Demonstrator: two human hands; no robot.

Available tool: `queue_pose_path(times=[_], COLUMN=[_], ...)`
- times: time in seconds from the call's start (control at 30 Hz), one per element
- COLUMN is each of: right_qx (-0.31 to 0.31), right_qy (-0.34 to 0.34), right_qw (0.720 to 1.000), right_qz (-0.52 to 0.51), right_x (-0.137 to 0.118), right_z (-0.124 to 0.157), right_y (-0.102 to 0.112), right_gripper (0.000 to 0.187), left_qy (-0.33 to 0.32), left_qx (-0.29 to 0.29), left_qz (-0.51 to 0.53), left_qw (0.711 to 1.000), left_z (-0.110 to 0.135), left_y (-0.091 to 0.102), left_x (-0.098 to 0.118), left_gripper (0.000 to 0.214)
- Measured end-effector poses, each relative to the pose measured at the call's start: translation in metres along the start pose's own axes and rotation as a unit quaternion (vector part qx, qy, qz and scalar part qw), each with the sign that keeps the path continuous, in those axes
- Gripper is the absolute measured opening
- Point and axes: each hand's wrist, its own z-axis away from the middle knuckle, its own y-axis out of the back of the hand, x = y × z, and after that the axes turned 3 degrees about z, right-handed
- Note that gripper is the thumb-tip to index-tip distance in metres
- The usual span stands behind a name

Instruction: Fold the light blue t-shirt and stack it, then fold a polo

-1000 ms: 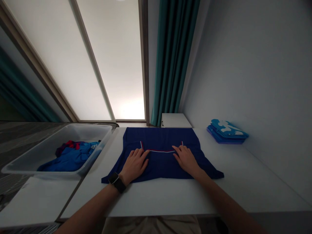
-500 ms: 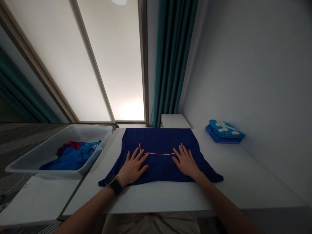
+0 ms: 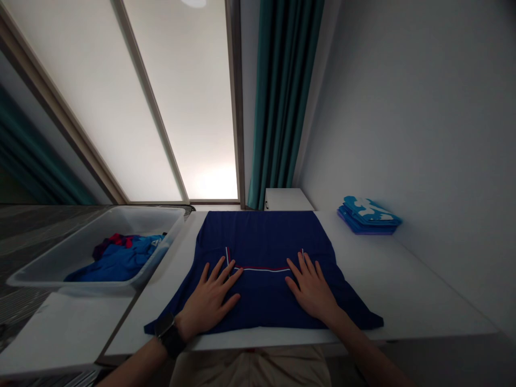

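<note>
A navy blue garment (image 3: 266, 236) lies flat on the white table, with a red-and-white trimmed neckline (image 3: 262, 269) running across it. My left hand (image 3: 209, 301) presses flat on the cloth near the left end of the trim, fingers spread. A black watch (image 3: 168, 334) circles that wrist. My right hand (image 3: 312, 290) rests flat by the trim's right end, also spread and gripping nothing. Both near corners of the garment fan out past my hands.
A translucent plastic bin (image 3: 80, 269) with crumpled blue and red clothes (image 3: 121, 260) stands left of the white table (image 3: 403, 285). A stack of folded blue garments (image 3: 368, 215) lies at the far right. A white cabinet (image 3: 287, 200), teal curtain (image 3: 282, 107) and wall lie beyond.
Both hands have slid toward me, carrying the navy cloth and its trim nearer the table's front edge. My fingers are now spread wider, and the garment's near corners reach further out.
</note>
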Motion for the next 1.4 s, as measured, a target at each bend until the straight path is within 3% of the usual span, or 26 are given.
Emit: queue_pose_path(times=[0.2, 0.3, 0.5, 0.63, 0.73, 0.93, 1.4], right_qx=[-0.009, 0.003, 0.006, -0.008, -0.021, -0.055, -0.049], right_qy=[-0.004, -0.004, -0.008, -0.006, -0.008, -0.013, -0.003], right_qw=[1.000, 1.000, 1.000, 0.999, 0.999, 0.998, 0.999], right_qz=[-0.011, -0.009, 0.025, 0.040, 0.036, 0.017, 0.021], right_x=[0.002, 0.009, 0.032, 0.045, 0.053, 0.060, 0.052], right_z=[0.003, -0.007, -0.058, -0.093, -0.107, -0.114, -0.090], right_y=[0.000, 0.005, 0.016, 0.012, 0.003, -0.007, -0.005], right_gripper=[0.069, 0.068, 0.064, 0.062, 0.062, 0.065, 0.068], left_qy=[0.019, 0.031, 0.023, 0.028, 0.038, 0.062, 0.089], left_qx=[0.008, 0.027, 0.038, 0.031, 0.016, 0.008, 0.000], left_qz=[0.011, 0.023, 0.029, 0.025, 0.027, 0.008, -0.004], left_qw=[1.000, 0.999, 0.999, 0.999, 0.999, 0.998, 0.996], left_z=[0.003, -0.005, -0.041, -0.057, -0.059, -0.050, -0.028], left_y=[0.001, 0.009, 0.020, 0.006, -0.007, -0.016, 0.000], left_x=[0.005, -0.003, -0.055, -0.094, -0.108, -0.104, -0.080], left_gripper=[0.059, 0.057, 0.060, 0.058, 0.059, 0.060, 0.058])
